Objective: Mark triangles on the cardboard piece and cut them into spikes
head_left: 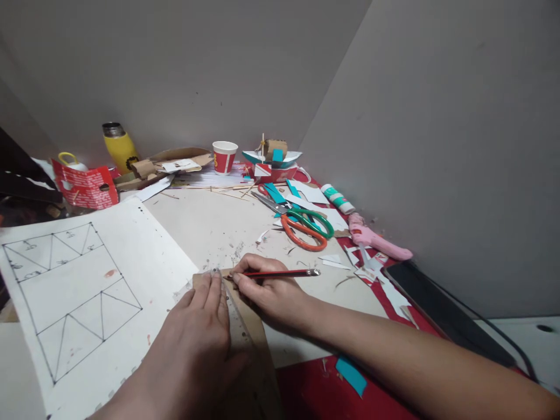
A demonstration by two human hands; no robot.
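My left hand point(199, 326) lies flat, fingers straight and close together, pressing a clear ruler point(237, 322) onto a piece of brown cardboard point(258, 344). Much of the ruler is hidden beneath that hand. In my right hand point(266, 291) is a red and black pencil point(284, 273), pinched by thumb and fingers. Its point meets the cardboard close to the ruler's edge, near the left fingertips. A white sheet point(161, 262) with a drawn frame of rectangles and triangles spreads out on the left.
Scissors point(301, 224) with orange and green handles lie on paper scraps. A pink glue gun point(378, 239) and a dark phone point(446, 315) run along the right wall. At the back stand a yellow bottle point(119, 149), a paper cup point(224, 158) and a small model boat point(273, 157).
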